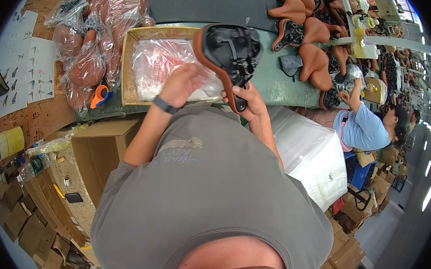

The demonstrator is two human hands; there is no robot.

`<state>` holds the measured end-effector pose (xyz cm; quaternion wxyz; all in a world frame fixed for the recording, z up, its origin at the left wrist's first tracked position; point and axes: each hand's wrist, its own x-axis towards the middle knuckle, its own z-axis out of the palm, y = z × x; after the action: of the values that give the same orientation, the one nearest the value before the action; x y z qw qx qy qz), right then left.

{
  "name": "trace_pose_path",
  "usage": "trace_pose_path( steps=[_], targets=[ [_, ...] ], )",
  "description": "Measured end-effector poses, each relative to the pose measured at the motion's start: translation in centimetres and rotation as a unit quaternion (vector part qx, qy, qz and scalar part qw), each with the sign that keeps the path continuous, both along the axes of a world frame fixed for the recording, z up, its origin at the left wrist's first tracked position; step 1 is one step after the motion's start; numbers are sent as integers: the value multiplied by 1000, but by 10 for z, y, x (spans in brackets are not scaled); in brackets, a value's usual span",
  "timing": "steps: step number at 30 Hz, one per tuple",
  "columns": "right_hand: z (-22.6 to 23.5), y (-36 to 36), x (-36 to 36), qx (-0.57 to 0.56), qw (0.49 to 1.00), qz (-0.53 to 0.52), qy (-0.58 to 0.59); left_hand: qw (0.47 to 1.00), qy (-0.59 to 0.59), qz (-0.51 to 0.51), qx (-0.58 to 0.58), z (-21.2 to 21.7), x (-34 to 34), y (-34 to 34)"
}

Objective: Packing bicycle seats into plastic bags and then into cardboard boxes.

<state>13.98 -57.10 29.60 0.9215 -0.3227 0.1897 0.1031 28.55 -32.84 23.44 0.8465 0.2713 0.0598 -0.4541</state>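
Observation:
A brown bicycle saddle (227,53) is held up over the green bench with its black underside and springs toward me. My right hand (252,101) grips it by the narrow nose, thumb on the underside. My left hand (183,84), with a dark band at the wrist, is over a shallow cardboard box (128,73) just left of the saddle. Clear plastic bags (153,62) with red print lie in that box, next to the left fingers. Those fingers are blurred, and whether they pinch a bag is unclear.
Bagged brown saddles (88,65) are heaped at the left, beside an orange tape dispenser (99,97). Unbagged saddles (314,64) pile up on the right. A co-worker in a blue shirt (361,125) handles a bagged item there. An open carton (99,146) stands below left; a white wrapped stack (314,154) is at right.

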Motion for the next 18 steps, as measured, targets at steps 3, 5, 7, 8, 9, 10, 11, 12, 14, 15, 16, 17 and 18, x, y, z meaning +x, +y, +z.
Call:
trace_pose_path(
  steps=[3,5,7,8,9,10,11,12,14,15,16,17,18],
  targets=[
    [22,-2,-3,56,992,-91,-60,964,75,112,-228,-23,52,78],
    [23,-9,-6,24,991,-95,-95,985,57,83,-139,5,61,84],
    [8,-40,-10,-130,988,46,-64,997,42,57,-42,42,63,77],
    [4,-48,-3,-271,956,112,-31,989,-19,82,119,59,62,54],
    [12,-41,7,-394,914,78,-51,951,-76,105,280,74,63,34],
    [34,-24,24,-534,838,97,-58,926,-214,124,284,86,63,15],
    [52,-9,41,-661,740,108,-66,882,-350,137,283,98,62,-1],
    [50,-5,50,-679,721,136,-13,846,-474,112,217,112,57,-14],
    [16,-8,65,-569,821,45,-13,774,-616,-28,144,139,52,-24],
    [2,-16,77,-445,894,-40,-15,745,-638,-130,144,153,51,-28],
    [-5,-28,98,-343,937,-14,62,821,-538,-110,155,147,52,-24],
    [-3,-28,121,-342,938,-30,53,882,-432,-95,162,128,57,-18],
    [2,-18,140,-345,935,-68,48,909,-368,-59,184,105,66,-18]
  ],
)
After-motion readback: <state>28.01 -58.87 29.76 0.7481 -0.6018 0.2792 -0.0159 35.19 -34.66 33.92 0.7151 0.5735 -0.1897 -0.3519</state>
